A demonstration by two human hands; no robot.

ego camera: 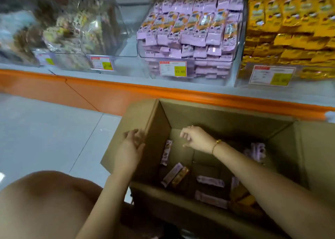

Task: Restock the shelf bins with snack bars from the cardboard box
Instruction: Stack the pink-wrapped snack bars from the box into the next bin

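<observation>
Brown cardboard is forming the box (226,115) that is standing open in front of us, and at its bottom the snack bars (210,181) are lying loose. Most of them are wearing purple wrappers; one brown-orange bar (180,177) is lying just beside a purple one, and some yellow packs (243,197) are lying in the near right corner.

Our right hand (195,139) is hanging inside the opening, above the bars and apart from them. Its fingers are curling loosely and are holding nothing. A gold bracelet (215,145) is sitting on its wrist.

Our left hand (134,142) is resting against the outer side of the left flap (157,130). Its fingers are looking relaxed and nearly straight, though they are blurred, and they are gripping no bar. The flap is standing between this hand and the bars.

Beyond the box, an orange shelf edge (163,90) is running across the view. On the shelf, a clear bin (224,62) is holding many rows of purple bars, with a price label (173,68) on its front. To its right, yellow packets (290,21) are filling another bin. To its left, a clear bin (125,21) is looking partly empty, and further left everything is blurred.

Grey floor tiles (45,130) are spreading at the left, and our bare knee (45,202) is showing at the lower left.
</observation>
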